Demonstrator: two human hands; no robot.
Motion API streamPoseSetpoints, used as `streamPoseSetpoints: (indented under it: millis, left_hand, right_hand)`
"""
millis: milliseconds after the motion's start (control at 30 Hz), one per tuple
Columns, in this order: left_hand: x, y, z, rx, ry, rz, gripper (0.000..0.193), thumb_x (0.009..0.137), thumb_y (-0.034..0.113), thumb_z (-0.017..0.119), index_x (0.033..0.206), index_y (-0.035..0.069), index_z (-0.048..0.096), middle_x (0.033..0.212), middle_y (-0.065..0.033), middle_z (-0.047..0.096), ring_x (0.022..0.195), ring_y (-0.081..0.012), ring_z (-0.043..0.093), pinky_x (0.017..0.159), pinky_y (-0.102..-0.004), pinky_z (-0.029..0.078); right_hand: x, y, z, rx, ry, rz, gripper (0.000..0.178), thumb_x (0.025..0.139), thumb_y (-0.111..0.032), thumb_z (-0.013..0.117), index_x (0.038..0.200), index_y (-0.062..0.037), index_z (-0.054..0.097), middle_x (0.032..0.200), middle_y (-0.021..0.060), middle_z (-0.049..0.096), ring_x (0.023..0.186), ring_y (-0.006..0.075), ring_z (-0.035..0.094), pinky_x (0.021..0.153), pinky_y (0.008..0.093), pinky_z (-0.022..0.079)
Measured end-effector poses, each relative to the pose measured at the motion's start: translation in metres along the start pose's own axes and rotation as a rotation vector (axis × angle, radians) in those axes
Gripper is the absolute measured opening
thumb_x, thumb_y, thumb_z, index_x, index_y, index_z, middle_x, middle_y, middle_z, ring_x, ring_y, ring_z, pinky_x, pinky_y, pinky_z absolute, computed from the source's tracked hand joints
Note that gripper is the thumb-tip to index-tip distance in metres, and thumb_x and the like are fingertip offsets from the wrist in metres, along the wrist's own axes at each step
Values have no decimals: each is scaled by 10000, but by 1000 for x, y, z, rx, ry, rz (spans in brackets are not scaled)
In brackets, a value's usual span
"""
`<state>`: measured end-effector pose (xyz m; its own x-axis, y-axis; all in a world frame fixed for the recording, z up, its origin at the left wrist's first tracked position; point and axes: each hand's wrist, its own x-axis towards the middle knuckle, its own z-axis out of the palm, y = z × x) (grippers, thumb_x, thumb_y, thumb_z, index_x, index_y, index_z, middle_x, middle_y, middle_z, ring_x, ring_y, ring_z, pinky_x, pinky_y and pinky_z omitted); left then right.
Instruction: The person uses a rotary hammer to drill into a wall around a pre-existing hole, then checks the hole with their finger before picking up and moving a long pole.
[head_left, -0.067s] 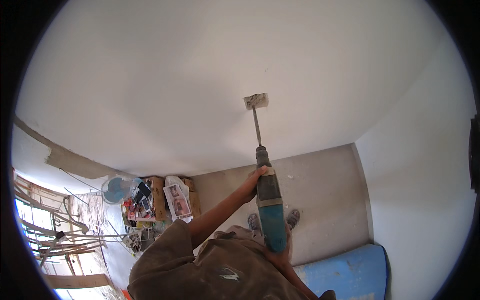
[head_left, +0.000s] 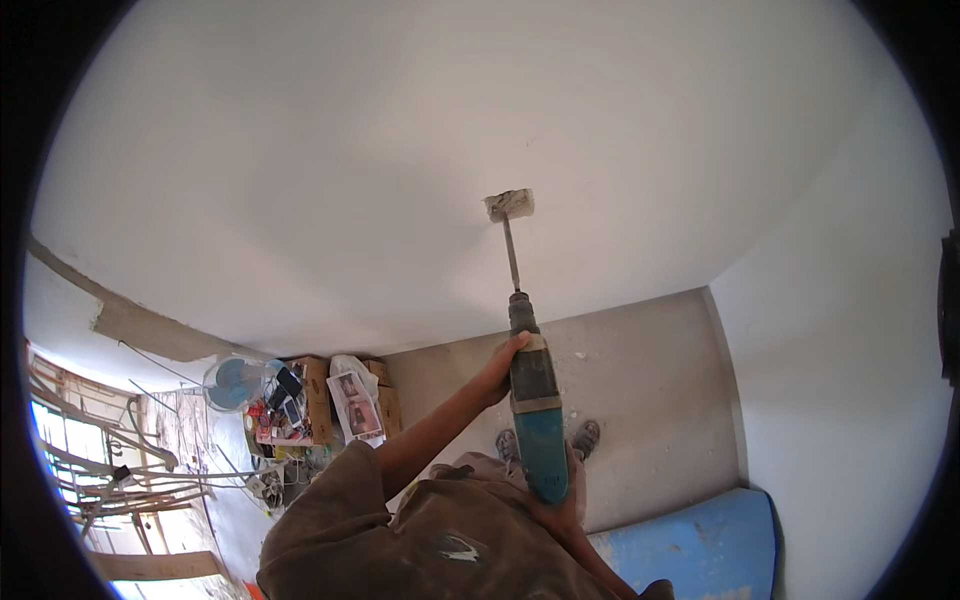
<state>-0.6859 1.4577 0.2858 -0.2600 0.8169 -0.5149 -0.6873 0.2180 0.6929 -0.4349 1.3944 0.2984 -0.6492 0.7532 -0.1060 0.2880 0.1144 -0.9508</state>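
A teal and black rotary hammer (head_left: 541, 440) points away from me at the white wall (head_left: 380, 130). Its long chisel bit (head_left: 511, 255) reaches the lower edge of a small rough hole (head_left: 510, 205) chipped in the plaster. My left hand (head_left: 505, 366) is wrapped round the front of the tool's body, just behind the collar. At the rear end, my right hand (head_left: 560, 514) grips the handle, its fingers mostly hidden beneath the tool.
Crumbs of debris lie on the grey floor (head_left: 650, 400) near my shoes (head_left: 586, 437). Left along the wall stand cardboard boxes (head_left: 317, 400), a clear plastic tub (head_left: 236, 384) and a pile of small items. A blue sheet (head_left: 690, 545) lies at lower right, beside the side wall (head_left: 840, 350).
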Motion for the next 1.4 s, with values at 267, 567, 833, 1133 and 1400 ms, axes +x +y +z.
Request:
streamPoseSetpoints:
  millis: [267, 567, 833, 1133, 1400]
  left_hand:
    - [15, 0, 6, 31, -10, 26, 516, 860, 520, 581, 1090, 61, 524, 943, -48, 592, 868, -155, 597, 822, -321, 492]
    - [3, -2, 24, 15, 28, 20, 587, 843, 574, 551, 1136, 69, 492, 995, -82, 583, 923, -196, 590, 864, -364, 483]
    - [-2, 7, 25, -118, -48, -5, 495, 880, 520, 547, 1084, 70, 519, 968, -63, 590, 890, -175, 600, 838, -333, 498]
    - [24, 41, 71, -137, 18, -5, 653, 812, 630, 574, 1150, 75, 509, 1058, -80, 575, 1010, -213, 570, 914, -374, 454]
    - [44, 8, 37, 132, 103, -15, 699, 800, 542, 643, 1236, 28, 456, 1114, -90, 554, 1025, -214, 561, 898, -374, 454]
  right_hand:
    - [14, -13, -10, 216, 33, 125, 910, 676, -96, 698, 1424, -2, 188, 1324, 187, 398, 1226, 293, 427, 1041, 365, 331]
    - [13, -17, -46, 368, -59, 139, 996, 639, -61, 733, 1442, -31, 145, 1310, 170, 427, 1207, 252, 460, 1013, 365, 377]
    - [15, -13, -49, 193, -62, 29, 1007, 623, -91, 753, 1445, -65, 170, 1245, 175, 494, 1154, 267, 509, 971, 372, 416]
    - [66, -63, -124, 451, -157, 106, 941, 568, -18, 677, 1401, -67, 244, 1082, 86, 537, 957, 174, 556, 796, 327, 488]
    - [34, 110, -53, 460, -177, 193, 667, 711, -59, 749, 1290, -56, 417, 965, 68, 639, 881, 174, 635, 822, 325, 503]
